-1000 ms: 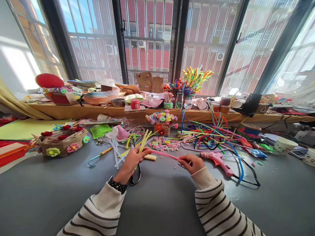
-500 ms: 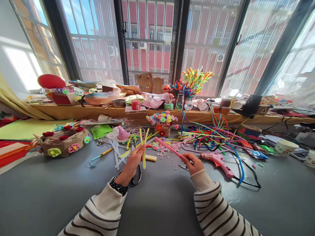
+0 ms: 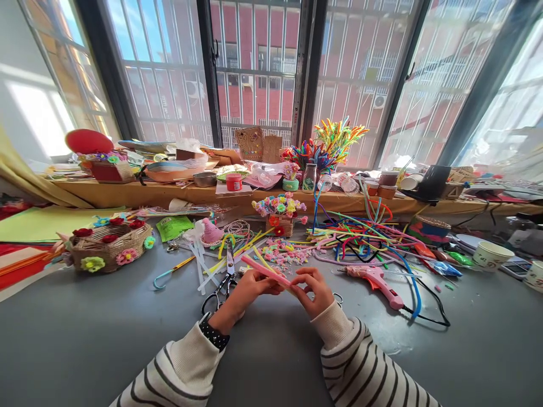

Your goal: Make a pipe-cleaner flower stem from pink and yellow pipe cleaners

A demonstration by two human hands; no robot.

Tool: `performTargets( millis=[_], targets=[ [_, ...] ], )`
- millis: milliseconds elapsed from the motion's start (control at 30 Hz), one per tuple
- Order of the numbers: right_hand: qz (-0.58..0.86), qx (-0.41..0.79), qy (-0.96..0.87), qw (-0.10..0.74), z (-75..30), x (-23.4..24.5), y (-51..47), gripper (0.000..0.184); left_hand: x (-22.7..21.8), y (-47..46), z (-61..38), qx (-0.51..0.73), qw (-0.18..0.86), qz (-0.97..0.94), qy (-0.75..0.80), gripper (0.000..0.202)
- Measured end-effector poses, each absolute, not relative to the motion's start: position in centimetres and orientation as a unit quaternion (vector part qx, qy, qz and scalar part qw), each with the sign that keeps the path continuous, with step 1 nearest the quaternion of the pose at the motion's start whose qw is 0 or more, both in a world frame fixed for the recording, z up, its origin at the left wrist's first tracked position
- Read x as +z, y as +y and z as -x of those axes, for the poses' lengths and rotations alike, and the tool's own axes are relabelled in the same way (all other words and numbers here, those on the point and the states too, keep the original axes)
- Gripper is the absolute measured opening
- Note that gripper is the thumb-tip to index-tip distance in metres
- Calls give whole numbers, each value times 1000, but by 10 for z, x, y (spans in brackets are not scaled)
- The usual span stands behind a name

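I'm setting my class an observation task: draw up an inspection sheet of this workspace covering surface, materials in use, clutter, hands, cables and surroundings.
Surface: grey table, small cut bits scattered beyond the hands.
Materials in use: pink strip held between the hands; yellow strip beside it.
Clutter: tangled coloured stems, a flower-trimmed basket, scissors lying partly behind the left hand, pink glue gun on its side.
Hands: left hand grips the pink strip; right hand pinches its near end.
Cables: black cord loops from the glue gun; whether it is plugged in cannot be seen.
Surroundings: crowded ledge, barred windows behind; other people: nothing seen.
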State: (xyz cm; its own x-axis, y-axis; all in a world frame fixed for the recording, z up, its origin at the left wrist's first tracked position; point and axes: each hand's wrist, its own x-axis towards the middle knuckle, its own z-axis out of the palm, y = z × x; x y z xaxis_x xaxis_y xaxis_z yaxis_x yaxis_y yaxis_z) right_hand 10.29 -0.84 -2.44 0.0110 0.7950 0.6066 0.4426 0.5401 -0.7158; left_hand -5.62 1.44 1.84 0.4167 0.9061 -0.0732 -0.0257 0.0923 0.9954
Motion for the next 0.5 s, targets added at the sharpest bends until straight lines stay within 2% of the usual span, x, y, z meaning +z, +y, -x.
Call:
performTargets(
  millis=[233, 500],
  targets=[
    [484, 227, -671, 513, -104, -23, -11, 19, 17, 14, 56, 378, 623, -573, 375, 34],
    [489, 228, -681, 494, -103, -26, -10, 19, 18, 13, 55, 384, 619, -567, 385, 27]
  ],
)
